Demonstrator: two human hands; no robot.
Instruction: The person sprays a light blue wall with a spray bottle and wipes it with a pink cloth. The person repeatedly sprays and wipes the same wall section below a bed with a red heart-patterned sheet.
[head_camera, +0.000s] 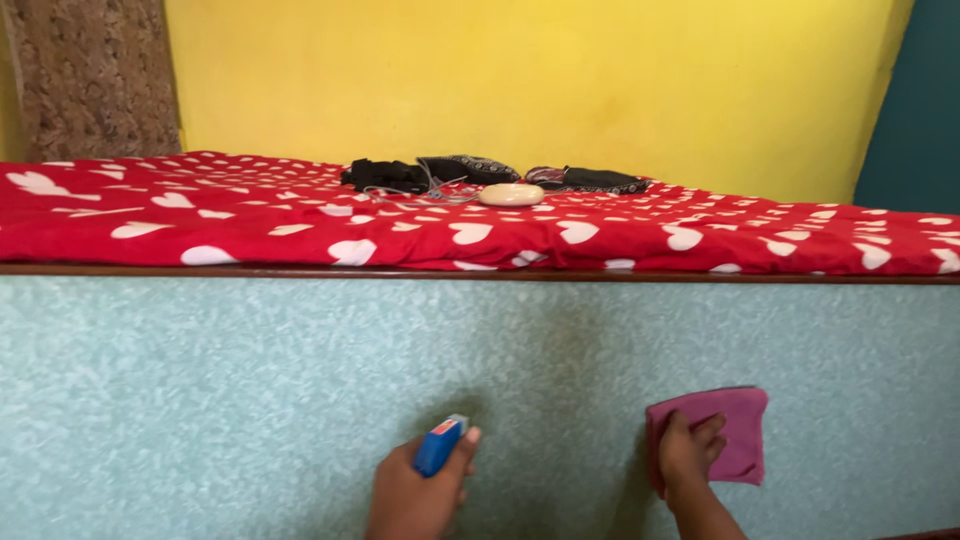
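A: Fingers first, left hand?

B: Curled tight around a small blue spray bottle, thumb up by the top, nozzle end aimed at the pale green speckled panel. Held close to the surface, probably so the spray lands on it.

A: Right hand?

B: Fingers spread flat over a folded pink cloth, pressing it against the same panel, right of the bottle. Flat palm suits wiping.

A: Bottle and cloth touching?

B: No, apart, both low on the panel.

A: Above that?

B: Dark wooden edge, then a red bedsheet with white hearts. On it, well away from both hands: black fabric items, thin cables, a cream oval object. Yellow wall behind.
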